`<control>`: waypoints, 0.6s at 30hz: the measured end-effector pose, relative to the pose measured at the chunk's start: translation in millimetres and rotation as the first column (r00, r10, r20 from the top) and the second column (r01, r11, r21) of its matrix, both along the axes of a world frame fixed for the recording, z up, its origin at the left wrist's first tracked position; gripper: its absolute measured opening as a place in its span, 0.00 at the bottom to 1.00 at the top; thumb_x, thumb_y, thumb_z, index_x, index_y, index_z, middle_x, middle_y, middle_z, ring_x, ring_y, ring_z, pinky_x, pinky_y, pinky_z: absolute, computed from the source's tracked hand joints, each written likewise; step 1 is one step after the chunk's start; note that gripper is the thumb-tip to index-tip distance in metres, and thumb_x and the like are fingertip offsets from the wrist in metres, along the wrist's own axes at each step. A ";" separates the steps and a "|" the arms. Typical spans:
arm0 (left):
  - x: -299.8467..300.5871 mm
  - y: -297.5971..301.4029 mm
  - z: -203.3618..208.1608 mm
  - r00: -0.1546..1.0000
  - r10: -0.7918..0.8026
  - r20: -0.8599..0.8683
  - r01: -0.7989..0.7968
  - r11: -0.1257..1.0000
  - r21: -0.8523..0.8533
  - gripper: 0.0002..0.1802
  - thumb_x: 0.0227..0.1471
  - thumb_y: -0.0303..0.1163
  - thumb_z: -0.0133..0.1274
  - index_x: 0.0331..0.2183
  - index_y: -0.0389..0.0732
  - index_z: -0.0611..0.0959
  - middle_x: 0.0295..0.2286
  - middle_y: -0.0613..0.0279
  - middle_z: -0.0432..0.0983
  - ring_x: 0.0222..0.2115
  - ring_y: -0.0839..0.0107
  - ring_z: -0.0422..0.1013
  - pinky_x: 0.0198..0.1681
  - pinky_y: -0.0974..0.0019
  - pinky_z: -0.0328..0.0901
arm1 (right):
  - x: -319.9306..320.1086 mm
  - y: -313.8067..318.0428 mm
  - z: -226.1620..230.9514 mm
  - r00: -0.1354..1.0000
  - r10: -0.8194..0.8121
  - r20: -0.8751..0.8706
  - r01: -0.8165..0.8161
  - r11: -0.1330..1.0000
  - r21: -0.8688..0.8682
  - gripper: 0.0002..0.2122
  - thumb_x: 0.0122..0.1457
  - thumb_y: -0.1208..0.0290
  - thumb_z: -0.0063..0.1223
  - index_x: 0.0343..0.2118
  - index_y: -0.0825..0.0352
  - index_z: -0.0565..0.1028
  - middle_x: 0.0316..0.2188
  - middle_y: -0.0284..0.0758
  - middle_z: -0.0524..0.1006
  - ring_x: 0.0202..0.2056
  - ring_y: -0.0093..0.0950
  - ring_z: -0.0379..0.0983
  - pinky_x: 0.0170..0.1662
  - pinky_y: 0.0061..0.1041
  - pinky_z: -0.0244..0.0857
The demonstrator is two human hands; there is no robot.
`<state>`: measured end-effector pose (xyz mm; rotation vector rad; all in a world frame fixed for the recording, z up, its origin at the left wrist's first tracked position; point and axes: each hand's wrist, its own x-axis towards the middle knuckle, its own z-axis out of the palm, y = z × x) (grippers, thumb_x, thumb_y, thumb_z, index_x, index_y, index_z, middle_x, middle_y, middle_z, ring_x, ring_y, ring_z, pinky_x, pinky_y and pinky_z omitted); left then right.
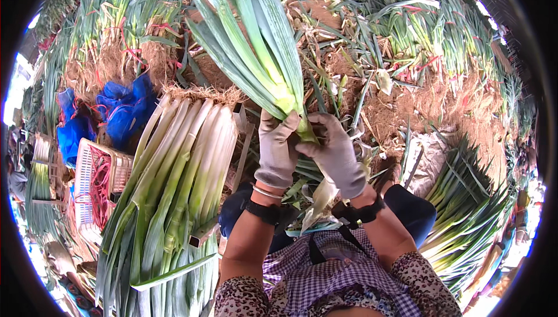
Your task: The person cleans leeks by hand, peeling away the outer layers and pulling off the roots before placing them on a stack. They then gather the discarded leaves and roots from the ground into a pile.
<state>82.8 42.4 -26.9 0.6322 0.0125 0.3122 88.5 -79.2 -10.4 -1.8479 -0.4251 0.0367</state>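
While the left hand is clamped on the leek just below its fanned leaves, the right hand pinches the green sheath at its lower end. The leek, held out beside the bundle of leeks, should handle as light, with a firm neck and flexible, easily torn leaves; grip the neck.

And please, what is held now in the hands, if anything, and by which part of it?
A leek-like vegetable: the left hand grips it just below where the leaves fan out, and the right hand pinches the green part beside that.
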 end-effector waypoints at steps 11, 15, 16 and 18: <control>3.3 12.8 -9.6 0.968 -0.249 -0.030 0.246 0.966 -0.084 0.20 0.53 0.26 0.52 0.48 0.35 0.70 0.41 0.59 0.73 0.40 0.67 0.71 0.47 0.67 0.65 | 11.4 -20.9 -10.0 0.935 0.117 -0.335 -0.011 0.953 0.302 0.08 0.49 0.78 0.61 0.32 0.69 0.74 0.31 0.27 0.74 0.34 0.18 0.68 0.40 0.19 0.64; -0.4 4.8 -12.9 0.974 -0.078 -0.212 0.063 0.995 -0.075 0.17 0.51 0.21 0.53 0.44 0.36 0.71 0.36 0.61 0.73 0.36 0.72 0.70 0.42 0.68 0.66 | -0.7 -26.6 -5.9 0.986 0.165 -0.031 -0.159 0.977 0.141 0.07 0.50 0.82 0.59 0.29 0.68 0.72 0.30 0.27 0.72 0.34 0.17 0.67 0.40 0.18 0.64; -0.2 4.4 -13.2 0.974 -0.073 -0.212 0.058 0.995 -0.076 0.17 0.51 0.21 0.53 0.44 0.36 0.71 0.36 0.61 0.73 0.36 0.72 0.70 0.42 0.68 0.66 | -3.6 -26.7 -1.7 0.985 0.170 -0.032 -0.164 0.977 0.140 0.07 0.50 0.82 0.59 0.29 0.68 0.72 0.30 0.27 0.72 0.34 0.17 0.67 0.40 0.18 0.64; 2.8 3.9 -14.3 0.977 -0.044 -0.210 0.035 0.998 -0.049 0.18 0.50 0.21 0.54 0.44 0.36 0.70 0.36 0.61 0.73 0.35 0.72 0.71 0.41 0.68 0.67 | -6.8 -28.9 2.0 0.937 0.182 -0.298 -0.110 0.964 0.244 0.07 0.50 0.84 0.57 0.31 0.69 0.71 0.30 0.28 0.73 0.34 0.17 0.68 0.40 0.16 0.64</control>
